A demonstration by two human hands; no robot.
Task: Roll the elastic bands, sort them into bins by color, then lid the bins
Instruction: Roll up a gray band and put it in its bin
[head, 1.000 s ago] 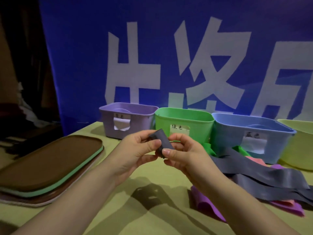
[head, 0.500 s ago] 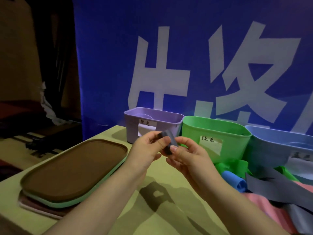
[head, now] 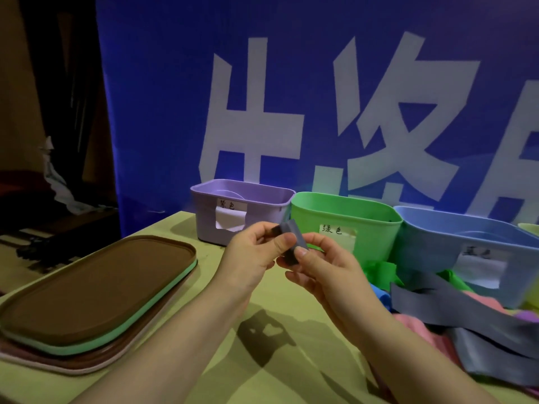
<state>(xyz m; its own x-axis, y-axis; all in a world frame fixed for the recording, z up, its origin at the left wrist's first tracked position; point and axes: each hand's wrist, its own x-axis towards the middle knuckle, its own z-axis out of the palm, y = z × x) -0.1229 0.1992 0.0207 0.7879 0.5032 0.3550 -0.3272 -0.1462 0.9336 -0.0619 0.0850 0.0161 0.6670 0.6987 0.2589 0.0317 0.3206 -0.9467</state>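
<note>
We've got a grey band (head: 292, 242) pinched between both hands, held above the table (head: 280, 374) just in front of the seam between the purple bin (head: 242, 211) and the green bin (head: 344, 223). The left hand (head: 253, 258) grips it with thumb and fingers closed on its left end, and the right hand (head: 320, 268) closes on its lower right edge. It looks tightly rolled, so we judge the rolling of this one about done and the drop into a bin next.

Plenty remains. To the right of the green bin, loose bands (head: 455, 319) lie in a heap on the table: long grey strips, pink, green, a bit of blue and purple, mostly unrolled. Far left of the green bin, the lids (head: 96, 290) sit stacked, so no bin is lidded yet.

What we can't settle: the bin insides are mostly hidden behind their front walls, so we can't say how many rolls are sorted. The blue bin (head: 466, 240), right of the green bin, and a yellowish bin (head: 532, 228) beyond it are cut off at the frame edge, and no grey bin shows. The labels are too blurred to read surely.
</note>
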